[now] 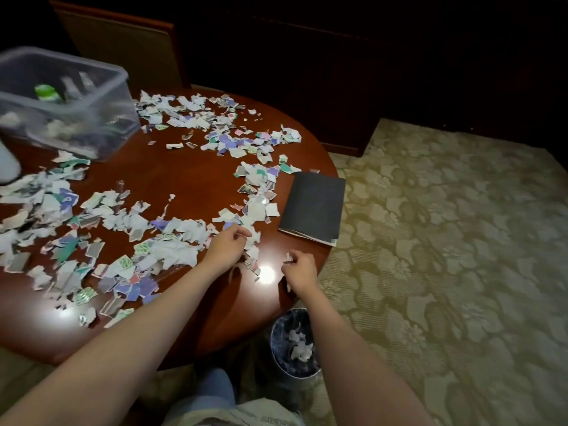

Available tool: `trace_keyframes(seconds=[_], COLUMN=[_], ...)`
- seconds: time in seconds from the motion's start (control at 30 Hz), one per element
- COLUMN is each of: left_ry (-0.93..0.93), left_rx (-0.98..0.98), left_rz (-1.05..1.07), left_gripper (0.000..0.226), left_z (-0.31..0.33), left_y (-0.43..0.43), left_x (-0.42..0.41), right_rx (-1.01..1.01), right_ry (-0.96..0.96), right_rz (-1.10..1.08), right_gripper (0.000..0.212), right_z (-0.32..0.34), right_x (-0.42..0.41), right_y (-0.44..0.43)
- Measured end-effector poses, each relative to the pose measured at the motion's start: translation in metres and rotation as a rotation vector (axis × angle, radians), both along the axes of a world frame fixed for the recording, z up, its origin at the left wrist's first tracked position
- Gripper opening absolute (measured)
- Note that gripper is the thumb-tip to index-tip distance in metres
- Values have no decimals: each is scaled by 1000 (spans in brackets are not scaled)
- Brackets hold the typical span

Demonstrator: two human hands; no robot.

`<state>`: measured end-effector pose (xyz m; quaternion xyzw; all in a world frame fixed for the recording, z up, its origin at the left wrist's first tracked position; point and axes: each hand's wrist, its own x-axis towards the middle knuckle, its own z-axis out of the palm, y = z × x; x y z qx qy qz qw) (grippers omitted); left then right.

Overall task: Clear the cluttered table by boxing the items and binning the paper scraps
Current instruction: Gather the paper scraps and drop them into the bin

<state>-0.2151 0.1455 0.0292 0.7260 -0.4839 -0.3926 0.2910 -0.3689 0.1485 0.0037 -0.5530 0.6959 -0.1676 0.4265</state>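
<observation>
Torn paper scraps [172,238] in white, purple and green lie spread over most of the round wooden table [190,179]. My left hand [226,249] rests on the scraps near the table's front edge, fingers curled around a few pieces. My right hand [299,270] pinches a small scrap [288,258] just above the table edge. A clear plastic box [61,99] with several items inside stands at the back left. A dark notebook [313,207] lies at the table's right edge. A metal bin [293,345] holding scraps stands on the floor below my right arm.
A chair [123,44] stands behind the table. A white object [7,164] sits at the far left edge. Patterned carpet [445,241] covers the floor to the right. My knees show at the bottom.
</observation>
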Motion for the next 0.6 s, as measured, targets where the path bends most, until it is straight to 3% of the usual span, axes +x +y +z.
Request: trace_keyframes(seconds=[0.23,0.37,0.6], left_ry=[-455,-659,-615], left_rx=[24,123,368], left_rz=[-250,-316,-333], left_gripper=[30,54,98], left_z=[-4,-6,-15], left_y=[-7,-10,-19], left_x=[52,77,107], right_rx=[-6,-36,-118], right_ry=[192,239,331], right_rz=[417,499,520], right_gripper=[63,65,89], right_z=[10,9,10], right_x=[51,71,84], right_y=[-7,-20,-51])
